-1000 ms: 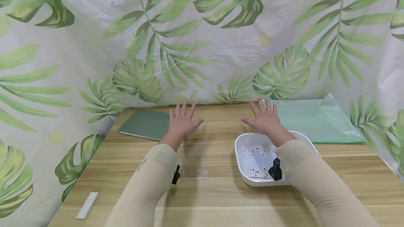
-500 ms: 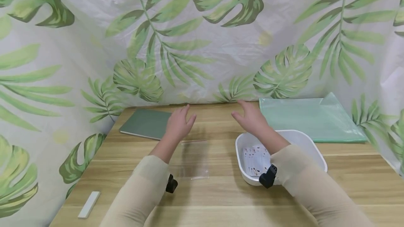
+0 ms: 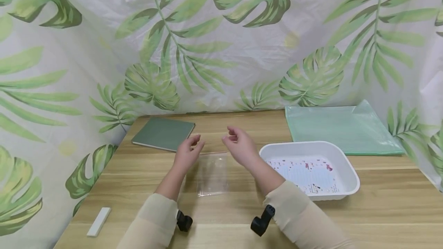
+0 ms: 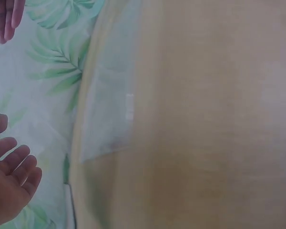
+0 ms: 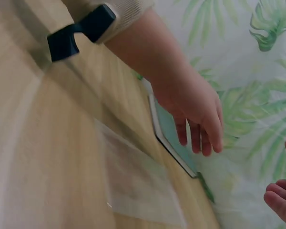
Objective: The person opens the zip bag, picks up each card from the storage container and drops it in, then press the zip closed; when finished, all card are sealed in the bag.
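Both bare hands hover over a clear plastic sleeve (image 3: 212, 174) that lies flat on the wooden table. My left hand (image 3: 187, 152) is at the sleeve's upper left, near the corner of a green notebook (image 3: 164, 133), fingers loosely bent and holding nothing. Above the sleeve's upper right is my right hand (image 3: 239, 147), its fingers relaxed and also without anything in them. The left wrist view catches the left hand (image 4: 14, 176) with its fingers spread and bent; the sleeve (image 4: 112, 95) shows whitish on the table there. In the right wrist view the sleeve (image 5: 138, 181) lies below the hands.
A white plastic basin (image 3: 349, 176) with patterned paper sheets (image 3: 311, 174) inside stands to the right. Behind it lies a green translucent zip pouch (image 3: 339, 130). A small white bar (image 3: 99, 222) is at the front left. A leaf-print cloth (image 3: 221, 49) hangs behind the table.
Both hands have drawn back and closer together, their spread fingers now loosely bent. The right hand has moved left from over the basin, uncovering the paper sheets. The objects stay put.
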